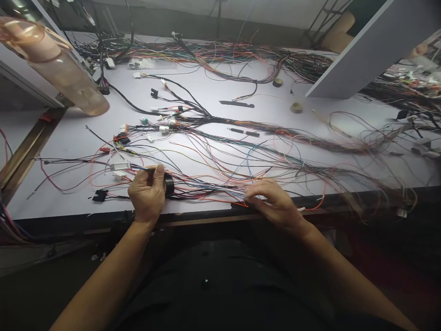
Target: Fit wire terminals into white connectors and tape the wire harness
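Water bottle (74, 80) stood left of the tape roll (169, 185), left hand (148, 195) clamped wire bundle (206, 187) beside it, dark tool (236, 104) lay beyond it, right hand (272, 202) curled well right of it, grip unclear, farther right a grey panel (354, 50) blocked rear wires (303, 66).

We look across a white worktable (65, 138), brightly lit around its middle, with a dark edge strip (76, 224) on the near side. A wooden strip (31, 149) borders its left end; a pale grey panel (361, 50) rises at the right. Beyond, we see a grey far wall (255, 30) and a dark metal frame (323, 19).
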Demonstrator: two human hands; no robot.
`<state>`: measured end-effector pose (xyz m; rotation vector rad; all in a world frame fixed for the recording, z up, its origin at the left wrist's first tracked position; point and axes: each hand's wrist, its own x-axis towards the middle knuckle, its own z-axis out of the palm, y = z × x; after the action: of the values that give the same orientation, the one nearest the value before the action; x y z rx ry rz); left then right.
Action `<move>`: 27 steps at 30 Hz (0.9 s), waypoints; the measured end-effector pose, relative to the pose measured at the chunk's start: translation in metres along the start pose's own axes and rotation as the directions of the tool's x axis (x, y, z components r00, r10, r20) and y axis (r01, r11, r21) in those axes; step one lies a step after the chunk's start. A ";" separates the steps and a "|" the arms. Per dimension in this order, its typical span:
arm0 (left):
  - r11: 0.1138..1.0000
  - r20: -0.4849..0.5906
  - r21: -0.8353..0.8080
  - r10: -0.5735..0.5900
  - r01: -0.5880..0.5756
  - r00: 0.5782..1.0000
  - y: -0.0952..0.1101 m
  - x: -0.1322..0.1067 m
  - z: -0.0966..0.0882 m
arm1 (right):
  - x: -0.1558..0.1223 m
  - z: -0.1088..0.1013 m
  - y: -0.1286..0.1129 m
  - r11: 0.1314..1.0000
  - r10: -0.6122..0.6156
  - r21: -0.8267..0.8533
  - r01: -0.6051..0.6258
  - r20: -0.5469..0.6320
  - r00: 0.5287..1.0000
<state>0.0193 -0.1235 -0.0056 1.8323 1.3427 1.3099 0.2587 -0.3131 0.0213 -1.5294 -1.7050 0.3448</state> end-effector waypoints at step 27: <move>0.994 0.023 0.114 0.001 -0.004 1.000 -0.001 0.002 -0.005 | 0.017 0.031 -0.035 0.929 0.340 -0.231 -0.288 0.230 0.912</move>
<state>0.0144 -0.1219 -0.0041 1.9190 1.4298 1.2328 0.2133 -0.2962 0.0307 -1.9853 -1.7305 0.5915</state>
